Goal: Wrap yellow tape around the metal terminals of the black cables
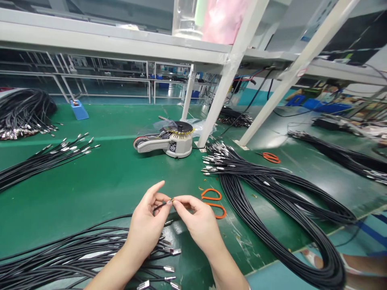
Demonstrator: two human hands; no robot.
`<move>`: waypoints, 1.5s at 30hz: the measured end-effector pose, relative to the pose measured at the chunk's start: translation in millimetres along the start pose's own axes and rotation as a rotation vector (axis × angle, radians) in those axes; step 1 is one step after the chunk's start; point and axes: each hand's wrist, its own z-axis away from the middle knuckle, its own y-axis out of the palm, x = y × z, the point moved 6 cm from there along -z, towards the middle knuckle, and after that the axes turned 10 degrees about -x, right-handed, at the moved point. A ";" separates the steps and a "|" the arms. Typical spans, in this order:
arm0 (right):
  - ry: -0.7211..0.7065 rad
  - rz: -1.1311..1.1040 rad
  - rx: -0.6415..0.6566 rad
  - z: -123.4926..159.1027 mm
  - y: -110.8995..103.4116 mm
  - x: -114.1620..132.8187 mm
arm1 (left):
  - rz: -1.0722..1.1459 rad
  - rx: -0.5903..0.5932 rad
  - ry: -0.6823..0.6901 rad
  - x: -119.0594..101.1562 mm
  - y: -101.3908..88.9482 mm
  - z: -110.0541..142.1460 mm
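Observation:
Between my two hands, over the green bench, the end of a black cable [158, 207] is held up. My left hand [148, 217] pinches the cable just behind its tip, with the index finger raised. The fingertips of my right hand [196, 219] close on a small brass-coloured piece at that tip, too small to make out fully. Under my left forearm lies a spread bundle of black cables [99, 249] with metal connectors at their ends. Orange-handled scissors [224, 210] lie right of my right hand, their blades hidden behind it.
A grey tape dispenser [179, 146] stands ahead, beside a white post [220, 80]. Coiled cable bundles [272, 189] fill the right side and overhang the front edge. More cables lie left [45, 161], near a blue holder [79, 110]. Another orange-handled tool [271, 157] lies farther right.

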 end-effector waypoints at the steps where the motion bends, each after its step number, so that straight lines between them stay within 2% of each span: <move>1: 0.006 -0.008 -0.024 -0.4 -2.5 -0.6 | -0.039 -0.006 0.015 -1.3 -1.6 0.0; 3: 0.062 -0.077 -0.060 -0.2 -7.8 -4.1 | -0.133 0.014 0.069 -6.4 -4.4 0.3; 5: 0.147 -0.170 -0.057 2.1 -11.4 -8.9 | -0.192 0.082 0.122 -13.0 -4.7 1.4; 9: 0.263 -0.301 -0.048 10.6 -17.5 -16.1 | -0.172 0.192 0.135 -20.7 -1.9 2.8; 16: 0.303 -0.391 -0.100 26.4 -25.1 -22.9 | -0.182 0.267 0.115 -17.0 4.9 3.3; 20: 0.264 -0.388 -0.109 35.2 -21.7 -21.3 | -0.230 0.218 0.190 -19.3 4.8 9.0; 25: 0.219 -0.423 -0.143 41.3 -11.3 -16.2 | -0.301 0.120 0.456 -26.6 6.5 23.0; 27: 0.235 -0.435 -0.160 41.6 -7.5 -16.2 | -0.305 0.103 0.515 -26.0 6.8 27.1; 39: 0.264 -0.461 -0.180 40.3 -1.4 -14.6 | -0.326 0.151 0.761 -33.3 6.0 36.1; 45: 0.271 -0.448 -0.184 40.0 -0.1 -12.3 | -0.366 0.144 0.777 -31.9 5.3 36.9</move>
